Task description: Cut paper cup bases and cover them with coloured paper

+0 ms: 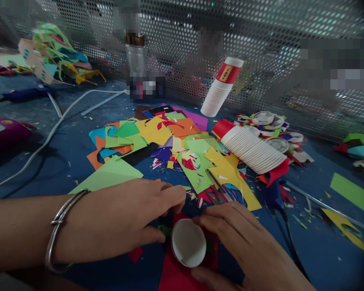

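A white paper cup (188, 243), seen from its round end, stands low in front of me over a sheet of red paper (176, 275). My right hand (233, 238) curves round its right side, fingers at the far edge and thumb at the near edge. My left hand (133, 218), with a silver bangle at the wrist, hovers at the cup's left with bent fingers and the thumb apart from them. A small green piece (165, 231) shows by the left thumb; whether the hand touches it is unclear. Scissors (218, 188) lie just beyond my right fingers.
Coloured paper scraps (154, 129) cover the middle of the blue table. One stack of paper cups (221, 87) leans at the mesh panel; another stack (251, 147) lies on its side. A white cable (53, 125) crosses the left. A blue glue gun (274, 196) is at right.
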Available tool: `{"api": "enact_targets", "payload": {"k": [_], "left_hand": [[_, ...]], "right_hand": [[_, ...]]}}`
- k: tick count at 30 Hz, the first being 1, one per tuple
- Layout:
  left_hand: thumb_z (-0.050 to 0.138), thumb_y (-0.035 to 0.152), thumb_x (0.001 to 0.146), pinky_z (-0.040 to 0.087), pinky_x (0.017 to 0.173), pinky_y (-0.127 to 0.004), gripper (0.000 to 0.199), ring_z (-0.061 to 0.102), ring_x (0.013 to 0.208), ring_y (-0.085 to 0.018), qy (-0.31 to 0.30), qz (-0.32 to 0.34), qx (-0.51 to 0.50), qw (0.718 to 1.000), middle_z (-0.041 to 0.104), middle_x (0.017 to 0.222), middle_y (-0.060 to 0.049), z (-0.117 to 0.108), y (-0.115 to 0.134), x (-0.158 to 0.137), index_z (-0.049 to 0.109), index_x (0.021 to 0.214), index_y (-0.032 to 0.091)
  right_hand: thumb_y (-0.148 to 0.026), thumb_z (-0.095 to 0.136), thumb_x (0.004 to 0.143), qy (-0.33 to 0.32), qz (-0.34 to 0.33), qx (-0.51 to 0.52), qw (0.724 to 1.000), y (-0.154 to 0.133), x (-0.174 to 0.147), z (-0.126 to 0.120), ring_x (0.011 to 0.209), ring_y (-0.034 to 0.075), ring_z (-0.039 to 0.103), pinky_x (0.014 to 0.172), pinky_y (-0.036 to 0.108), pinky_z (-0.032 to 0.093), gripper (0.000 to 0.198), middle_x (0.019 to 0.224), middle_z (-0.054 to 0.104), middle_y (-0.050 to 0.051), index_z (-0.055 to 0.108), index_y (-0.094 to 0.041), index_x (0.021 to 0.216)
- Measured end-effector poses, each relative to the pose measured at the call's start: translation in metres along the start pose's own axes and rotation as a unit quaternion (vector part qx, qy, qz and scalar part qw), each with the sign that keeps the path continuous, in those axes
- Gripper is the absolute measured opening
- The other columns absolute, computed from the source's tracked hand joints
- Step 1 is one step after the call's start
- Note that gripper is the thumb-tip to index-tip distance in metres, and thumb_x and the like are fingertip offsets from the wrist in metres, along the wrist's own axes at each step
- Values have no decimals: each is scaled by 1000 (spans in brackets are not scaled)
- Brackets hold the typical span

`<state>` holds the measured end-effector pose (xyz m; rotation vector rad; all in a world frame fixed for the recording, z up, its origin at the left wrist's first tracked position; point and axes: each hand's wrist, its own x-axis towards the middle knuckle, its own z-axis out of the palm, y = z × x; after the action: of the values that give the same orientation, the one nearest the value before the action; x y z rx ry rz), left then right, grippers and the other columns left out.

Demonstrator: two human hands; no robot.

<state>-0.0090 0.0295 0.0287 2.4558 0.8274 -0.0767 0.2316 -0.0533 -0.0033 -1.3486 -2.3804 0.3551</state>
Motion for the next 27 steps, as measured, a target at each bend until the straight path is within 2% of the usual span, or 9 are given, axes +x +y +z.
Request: {"api": "enact_targets", "payload": {"k": [4, 10, 20, 27], "left_hand": [[70, 19, 81, 41, 61, -30, 33, 64, 82, -24, -9, -15, 13, 1000, 65, 94, -1, 3, 1, -4, 53, 108, 27], [66, 12, 81, 40, 61, -29, 29, 64, 80, -22, -13, -19, 1, 1000, 65, 90, 0, 1, 5, -3, 52, 101, 25], [63, 6, 83, 35, 59, -25, 28, 59, 74, -15, -8, 22, -51, 998, 62, 85, 5, -2, 3, 4, 48, 96, 25], [69, 9, 80, 37, 59, -26, 36, 60, 80, -18, 3, 22, -9, 1000, 63, 95, 3, 2, 1, -2, 46, 103, 25]], "right_hand": [[-51, 80, 76, -11, 1, -14, 1000, -1, 2, 1, 98, 27, 69, 87, 44, 57, 47, 109, 74, 5, 69, -25, 112], [-47, 78, 79, -21, 13, -14, 1000, -2, -1, 0, 101, 27, 68, 89, 43, 56, 42, 111, 73, 6, 68, -27, 114], [-40, 77, 78, -3, -27, -69, 997, 5, -9, 1, 102, 26, 70, 88, 42, 59, 44, 111, 73, 4, 63, -28, 117], [-56, 74, 79, -8, -73, -139, 988, 12, -7, 4, 100, 31, 71, 79, 47, 62, 52, 109, 74, 9, 61, -23, 117]]}}
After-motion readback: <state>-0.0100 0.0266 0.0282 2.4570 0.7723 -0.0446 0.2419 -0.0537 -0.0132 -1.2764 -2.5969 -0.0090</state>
